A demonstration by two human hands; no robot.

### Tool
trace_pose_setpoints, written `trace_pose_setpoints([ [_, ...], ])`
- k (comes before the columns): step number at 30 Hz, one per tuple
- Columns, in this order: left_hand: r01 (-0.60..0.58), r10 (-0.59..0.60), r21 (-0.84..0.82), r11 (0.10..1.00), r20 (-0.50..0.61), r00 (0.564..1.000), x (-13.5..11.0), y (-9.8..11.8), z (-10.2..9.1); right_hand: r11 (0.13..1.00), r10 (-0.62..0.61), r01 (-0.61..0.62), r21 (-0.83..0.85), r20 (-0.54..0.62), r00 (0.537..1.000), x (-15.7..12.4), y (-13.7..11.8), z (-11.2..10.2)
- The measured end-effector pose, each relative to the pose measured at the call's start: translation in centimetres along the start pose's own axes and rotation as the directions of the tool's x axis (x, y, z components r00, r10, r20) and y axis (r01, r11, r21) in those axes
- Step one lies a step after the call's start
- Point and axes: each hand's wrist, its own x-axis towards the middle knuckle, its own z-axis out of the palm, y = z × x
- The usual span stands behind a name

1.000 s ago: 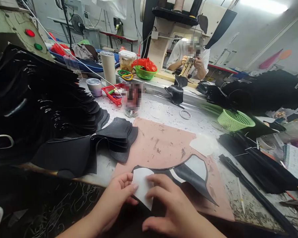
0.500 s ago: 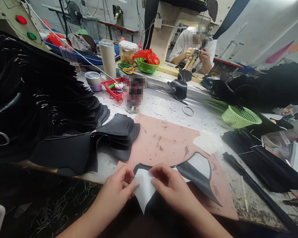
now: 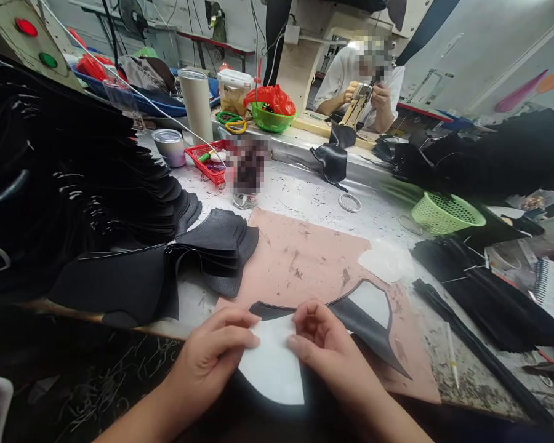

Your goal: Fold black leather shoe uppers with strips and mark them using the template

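Note:
Both hands pinch the upper edge of a white curved sheet [image 3: 273, 363], a thin fan-shaped piece like paper or lining. My left hand [image 3: 216, 344] has thumb and fingertips closed on its left corner. At the right corner my right hand [image 3: 321, 344] grips it the same way. Behind the hands a black leather piece [image 3: 360, 320] lies across the front edge of the pink mat [image 3: 305, 252]. A white patch [image 3: 372, 306] covers its right end. Its left part is partly hidden by the sheet and fingers.
Stacked black pieces [image 3: 216, 237] stand at left. On the right are another white sheet [image 3: 383, 259], a green basket [image 3: 447, 212], black strips [image 3: 471, 344] and a white pen-like stick [image 3: 452, 354]. A tape ring [image 3: 349, 203] lies behind. Across the bench, a person [image 3: 351, 86] works.
The white sheet has turned and spread from a narrow, downward-pointing shape to a broad, round-edged one. My hands have moved slightly apart at its top edge.

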Motion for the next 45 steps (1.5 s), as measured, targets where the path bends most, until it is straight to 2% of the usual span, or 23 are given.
trace_pose_setpoints([
  [2,0.192,-0.196,-0.065,0.979,-0.067,0.978,-0.2,-0.1,0.5,0.997,-0.046,0.043,-0.058,-0.051,0.998,0.0,0.5,0.1],
  [4,0.394,-0.414,-0.2,0.897,-0.075,0.907,-0.4,-0.2,0.9,0.982,-0.086,0.068,-0.179,-0.094,0.992,0.1,1.1,0.2],
  [5,0.456,-0.48,-0.246,0.855,-0.048,0.876,-0.5,-0.2,1.0,0.968,-0.104,0.075,-0.24,-0.11,0.989,0.2,1.5,0.3],
  [6,0.492,-0.513,-0.26,0.831,-0.013,0.858,-0.6,-0.2,1.0,0.952,-0.124,0.083,-0.295,-0.122,0.985,0.2,1.8,0.3],
  [8,0.521,-0.524,-0.205,0.829,0.042,0.851,-0.5,-0.3,1.1,0.912,-0.175,0.112,-0.393,-0.127,0.976,0.1,2.4,0.5],
  [10,0.516,-0.513,-0.073,0.854,0.055,0.857,-0.3,-0.3,1.0,0.847,-0.249,0.165,-0.505,-0.103,0.963,0.0,2.9,0.6],
  [14,0.406,-0.43,0.228,0.885,0.062,0.901,0.5,-0.2,0.7,0.628,-0.436,0.311,-0.714,0.009,0.9,-0.1,3.1,0.4],
  [17,0.349,-0.385,0.336,0.875,0.045,0.922,0.9,-0.1,0.7,0.533,-0.486,0.348,-0.772,0.058,0.872,0.1,3.1,0.1],
  [23,0.256,-0.33,0.446,0.857,0.094,0.939,1.1,-0.2,0.9,0.504,-0.458,0.316,-0.804,0.061,0.887,0.6,3.4,-0.2],
  [29,0.168,-0.244,0.475,0.864,0.104,0.964,1.3,-0.6,1.0,0.473,-0.44,0.295,-0.83,0.067,0.895,0.8,3.6,-0.3],
  [34,0.188,-0.267,0.5,0.845,0.09,0.96,1.3,-0.6,1.0,0.479,-0.42,0.271,-0.835,0.053,0.906,0.9,3.6,-0.2],
  [41,0.208,-0.302,0.515,0.831,0.105,0.947,1.5,-0.6,1.1,0.434,-0.412,0.266,-0.861,0.073,0.908,0.9,3.4,-0.2],
  [45,0.236,-0.346,0.527,0.816,0.119,0.931,1.6,-0.4,1.1,0.409,-0.464,0.299,-0.862,0.086,0.882,1.0,3.7,-0.3],
])
